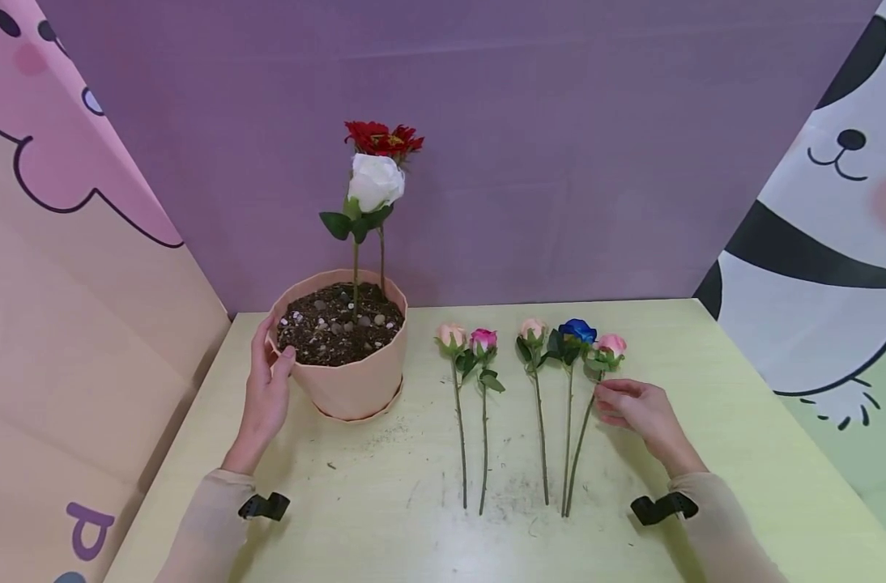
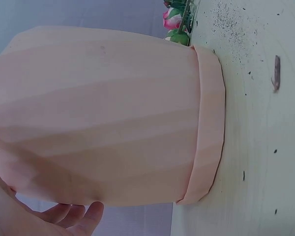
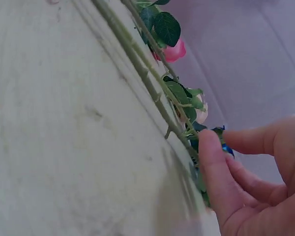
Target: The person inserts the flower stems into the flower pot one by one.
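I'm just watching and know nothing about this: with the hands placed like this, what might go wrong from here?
Lifting the pink rose with the right hand might drag the blue rose, since their stems come close together at the lower ends.

The left hand meets the flowerpot only at one side, so a hard push could tilt it and perhaps spill soil.

A purple backdrop [image 1: 560,162] spans the upper middle; a pink cartoon [image 1: 57,162] sits upper left, a panda drawing [image 1: 815,324] right.
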{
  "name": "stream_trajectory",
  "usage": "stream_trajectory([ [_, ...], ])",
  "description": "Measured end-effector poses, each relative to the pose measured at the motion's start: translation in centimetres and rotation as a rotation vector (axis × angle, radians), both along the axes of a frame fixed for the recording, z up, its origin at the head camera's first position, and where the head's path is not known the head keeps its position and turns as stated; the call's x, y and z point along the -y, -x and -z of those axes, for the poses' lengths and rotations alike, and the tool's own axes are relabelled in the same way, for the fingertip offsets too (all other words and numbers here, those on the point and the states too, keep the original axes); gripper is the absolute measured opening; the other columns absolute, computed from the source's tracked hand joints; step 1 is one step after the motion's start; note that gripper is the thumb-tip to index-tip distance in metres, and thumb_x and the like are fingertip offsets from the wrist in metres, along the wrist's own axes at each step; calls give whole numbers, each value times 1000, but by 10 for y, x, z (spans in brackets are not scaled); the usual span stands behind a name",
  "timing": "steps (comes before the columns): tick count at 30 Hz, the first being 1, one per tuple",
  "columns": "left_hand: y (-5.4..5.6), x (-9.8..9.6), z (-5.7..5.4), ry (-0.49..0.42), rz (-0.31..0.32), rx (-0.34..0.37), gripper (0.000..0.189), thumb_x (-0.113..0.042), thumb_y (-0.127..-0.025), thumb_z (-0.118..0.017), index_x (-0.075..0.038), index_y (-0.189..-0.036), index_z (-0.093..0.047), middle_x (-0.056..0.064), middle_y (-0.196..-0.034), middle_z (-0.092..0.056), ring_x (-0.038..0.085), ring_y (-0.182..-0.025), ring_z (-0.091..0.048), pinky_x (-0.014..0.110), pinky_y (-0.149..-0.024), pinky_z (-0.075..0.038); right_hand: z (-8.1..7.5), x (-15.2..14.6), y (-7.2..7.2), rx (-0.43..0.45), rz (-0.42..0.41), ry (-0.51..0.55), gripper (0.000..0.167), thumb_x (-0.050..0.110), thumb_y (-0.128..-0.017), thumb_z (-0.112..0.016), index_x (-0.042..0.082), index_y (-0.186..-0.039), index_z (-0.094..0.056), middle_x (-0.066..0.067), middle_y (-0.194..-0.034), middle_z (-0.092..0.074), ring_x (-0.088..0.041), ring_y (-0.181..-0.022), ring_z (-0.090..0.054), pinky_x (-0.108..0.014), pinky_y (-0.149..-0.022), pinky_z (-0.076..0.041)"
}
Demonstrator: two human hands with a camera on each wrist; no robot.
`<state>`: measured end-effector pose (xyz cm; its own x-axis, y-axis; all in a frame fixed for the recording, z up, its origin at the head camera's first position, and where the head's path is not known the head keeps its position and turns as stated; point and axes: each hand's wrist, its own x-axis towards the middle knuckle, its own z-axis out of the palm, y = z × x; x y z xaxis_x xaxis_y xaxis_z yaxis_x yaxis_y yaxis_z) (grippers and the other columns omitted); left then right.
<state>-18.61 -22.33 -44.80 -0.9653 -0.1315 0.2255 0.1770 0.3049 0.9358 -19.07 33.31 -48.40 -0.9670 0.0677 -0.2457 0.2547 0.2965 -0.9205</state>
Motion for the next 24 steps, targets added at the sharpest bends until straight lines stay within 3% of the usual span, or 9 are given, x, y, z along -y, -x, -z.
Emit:
stream_trajectory([
  [13,-1,0,0,16,4,-8,68,-29,-115,-41,-30,-173,-6,24,-175,-20,44,-158,-29,65,-125,-30,10,-2,11,114,-18,50,55,20,-106,-66,-20,-141,-50,6,-86,-75,-2,-76,-71,-21,-72,-62],
  [24,0,1,0,13,8,-4,68,-27,-115,-41,-29,-173,-6,16,-178,-14,44,-161,-23,65,-126,-28,6,0,13,110,-28,46,57,24,-106,-67,-16,-143,-50,5,-88,-74,-4,-78,-71,-24,-74,-63],
])
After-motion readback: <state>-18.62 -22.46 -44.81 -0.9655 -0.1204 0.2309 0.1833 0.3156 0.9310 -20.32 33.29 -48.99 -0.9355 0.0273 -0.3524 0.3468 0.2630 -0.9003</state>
